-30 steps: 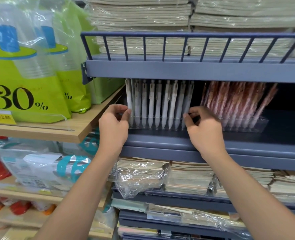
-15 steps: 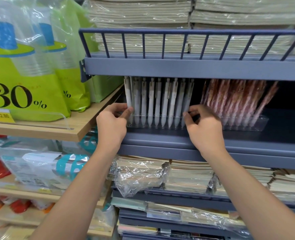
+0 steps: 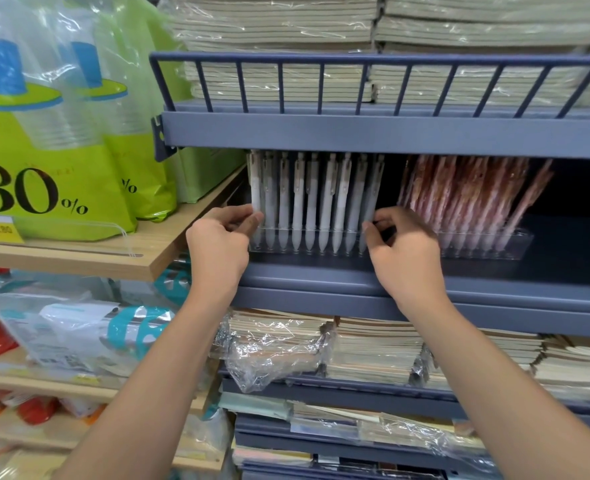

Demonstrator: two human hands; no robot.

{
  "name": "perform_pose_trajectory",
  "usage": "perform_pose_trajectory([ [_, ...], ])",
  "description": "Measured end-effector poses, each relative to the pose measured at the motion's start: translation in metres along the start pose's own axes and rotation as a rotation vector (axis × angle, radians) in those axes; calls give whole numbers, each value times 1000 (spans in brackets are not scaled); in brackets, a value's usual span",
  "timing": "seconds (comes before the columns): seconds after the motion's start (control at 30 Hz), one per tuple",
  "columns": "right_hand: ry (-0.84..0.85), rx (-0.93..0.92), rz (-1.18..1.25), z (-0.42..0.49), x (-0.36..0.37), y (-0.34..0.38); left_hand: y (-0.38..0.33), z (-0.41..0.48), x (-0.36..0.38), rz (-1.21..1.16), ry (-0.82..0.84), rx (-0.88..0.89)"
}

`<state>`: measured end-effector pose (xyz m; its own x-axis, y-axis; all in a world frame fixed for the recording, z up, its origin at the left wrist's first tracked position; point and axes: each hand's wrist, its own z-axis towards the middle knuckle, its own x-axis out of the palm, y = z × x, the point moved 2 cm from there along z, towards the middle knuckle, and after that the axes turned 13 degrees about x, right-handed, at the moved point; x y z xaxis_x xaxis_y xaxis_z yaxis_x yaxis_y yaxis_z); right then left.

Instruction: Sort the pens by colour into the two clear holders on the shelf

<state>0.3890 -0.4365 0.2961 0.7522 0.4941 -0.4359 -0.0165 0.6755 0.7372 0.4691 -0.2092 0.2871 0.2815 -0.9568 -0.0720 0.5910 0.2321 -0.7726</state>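
Note:
Several white pens (image 3: 312,202) stand upright in a row in the left clear holder (image 3: 307,245) on the blue shelf (image 3: 356,289). Beside it on the right, several red-brown pens (image 3: 466,195) lean in the second clear holder (image 3: 515,244). My left hand (image 3: 219,247) pinches the left end of the white-pen holder, fingertips against the leftmost pen. At the holder's right end, my right hand (image 3: 402,254) pinches it with curled fingers next to the rightmost white pen.
A blue railed shelf (image 3: 373,129) with wrapped notebook stacks (image 3: 286,39) hangs low over the pens. More notebook stacks (image 3: 373,348) fill the shelves below. Green bags of plastic cups (image 3: 54,150) stand on a wooden shelf (image 3: 89,254) to the left.
Both hands stay at the two ends of the white-pen holder. The view has shifted slightly; the pens and holders look unmoved.

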Motion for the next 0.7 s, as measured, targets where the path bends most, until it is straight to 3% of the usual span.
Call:
perform_pose_trajectory([
  [0.27,-5,-2,16,0,1,-1,-3,-5,-2,96,2,114],
  [0.43,-14,-9,12,1,2,-2,-14,-16,1,266,-13,341],
  [0.7,-15,-18,12,0,1,0,-17,-21,6,413,-24,364],
])
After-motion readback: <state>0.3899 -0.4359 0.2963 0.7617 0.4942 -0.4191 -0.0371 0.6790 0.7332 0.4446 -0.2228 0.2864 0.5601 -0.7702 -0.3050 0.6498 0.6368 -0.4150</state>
